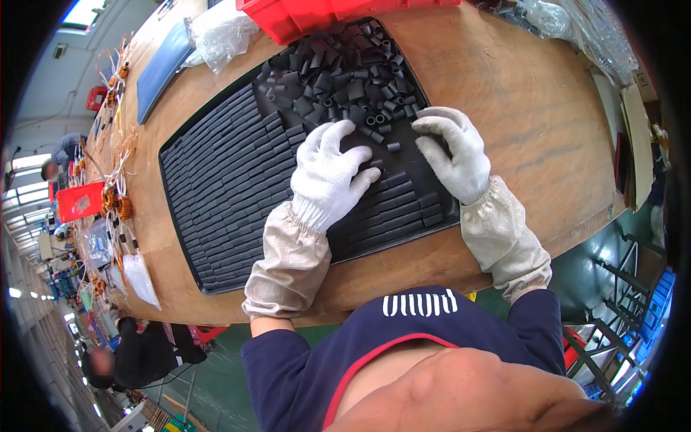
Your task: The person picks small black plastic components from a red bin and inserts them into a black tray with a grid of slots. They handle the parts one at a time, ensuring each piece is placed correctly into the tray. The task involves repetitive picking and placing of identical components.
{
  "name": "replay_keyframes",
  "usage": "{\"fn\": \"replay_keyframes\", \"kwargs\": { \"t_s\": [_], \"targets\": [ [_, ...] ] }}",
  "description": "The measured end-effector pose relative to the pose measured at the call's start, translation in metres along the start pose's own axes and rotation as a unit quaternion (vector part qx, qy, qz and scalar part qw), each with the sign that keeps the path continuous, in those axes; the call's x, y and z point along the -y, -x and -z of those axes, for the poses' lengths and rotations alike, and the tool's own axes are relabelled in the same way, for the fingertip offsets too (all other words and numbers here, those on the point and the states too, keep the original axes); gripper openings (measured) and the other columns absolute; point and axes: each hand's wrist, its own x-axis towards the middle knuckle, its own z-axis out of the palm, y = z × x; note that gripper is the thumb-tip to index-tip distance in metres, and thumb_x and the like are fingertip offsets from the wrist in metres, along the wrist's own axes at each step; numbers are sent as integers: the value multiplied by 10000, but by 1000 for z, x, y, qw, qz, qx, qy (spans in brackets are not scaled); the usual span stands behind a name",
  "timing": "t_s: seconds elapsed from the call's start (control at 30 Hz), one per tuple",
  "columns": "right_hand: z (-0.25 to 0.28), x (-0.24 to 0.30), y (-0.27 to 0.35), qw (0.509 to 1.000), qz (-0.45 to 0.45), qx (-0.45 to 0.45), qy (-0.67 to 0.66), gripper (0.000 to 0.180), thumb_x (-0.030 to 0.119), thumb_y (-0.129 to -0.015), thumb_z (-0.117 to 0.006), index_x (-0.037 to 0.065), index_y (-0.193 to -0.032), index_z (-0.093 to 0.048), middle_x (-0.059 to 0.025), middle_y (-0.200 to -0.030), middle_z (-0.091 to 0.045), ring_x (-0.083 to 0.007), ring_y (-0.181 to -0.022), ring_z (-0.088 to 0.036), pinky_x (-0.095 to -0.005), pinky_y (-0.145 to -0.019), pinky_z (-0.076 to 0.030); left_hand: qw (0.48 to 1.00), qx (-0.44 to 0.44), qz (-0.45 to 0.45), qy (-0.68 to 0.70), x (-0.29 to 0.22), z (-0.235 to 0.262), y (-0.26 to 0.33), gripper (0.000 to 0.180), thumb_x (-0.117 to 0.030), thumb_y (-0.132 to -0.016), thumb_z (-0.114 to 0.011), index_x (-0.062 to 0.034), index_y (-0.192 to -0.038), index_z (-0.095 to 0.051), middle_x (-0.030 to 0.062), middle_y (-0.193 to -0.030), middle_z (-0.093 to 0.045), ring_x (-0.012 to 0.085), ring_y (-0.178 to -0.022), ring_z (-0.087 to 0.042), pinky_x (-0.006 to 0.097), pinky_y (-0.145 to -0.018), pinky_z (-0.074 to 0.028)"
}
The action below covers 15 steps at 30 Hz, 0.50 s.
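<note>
A black tray [408, 161] lies on the wooden table, filled at its left and near side with black short tubes in tight rows [227, 176]. Toward its far right corner, loose black tubes [345, 83] are heaped in a jumble. My left hand [325, 173], in a white knit glove, hovers or rests over the tray's middle, thumb and fingers apart, near the ends of the rows. My right hand [456, 155], gloved the same way, is at the tray's right edge with its fingers curved and parted from the thumb. Nothing shows in either hand. A few single tubes [393, 147] lie between them.
A red bin [309, 16] stands behind the tray. Left of it are a clear plastic bag [222, 36] and a blue flat folder [164, 70]. Copper-coloured coils [124, 209] with wires line the left edge. Plastic wrap [601, 39] sits far right. A person in black [147, 353] is at lower left.
</note>
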Motion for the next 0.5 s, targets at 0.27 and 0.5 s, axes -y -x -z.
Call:
{"fn": "replay_keyframes", "kwargs": {
  "t_s": [0.27, 0.5],
  "targets": [
    [-6, 3, -2, 976, 110, 54, 182, 377, 124, -727, -858, 149, -1080, -728, -41, -1137, -693, -306, -1159, -638, -449, -1011, -493, 1000, -1, -21, -5, 1, 3, 2, 283, -221, -753, -868, -213, -1020, -773, 125, -1356, -621, 383, -1291, -562, 488, -1040, -478],
    [-17, 0, -4, 955, 125, 93, 252, 348, 205, -731, -863, 158, -1049, -730, -17, -1091, -668, -286, -1174, -607, -502, -1039, -458, 995, -95, -16, 23, 2, -1, -4, 379, -180, -729, -880, -205, -1084, -751, 117, -1319, -642, 378, -1233, -592, 476, -1022, -494]
  ]
}}
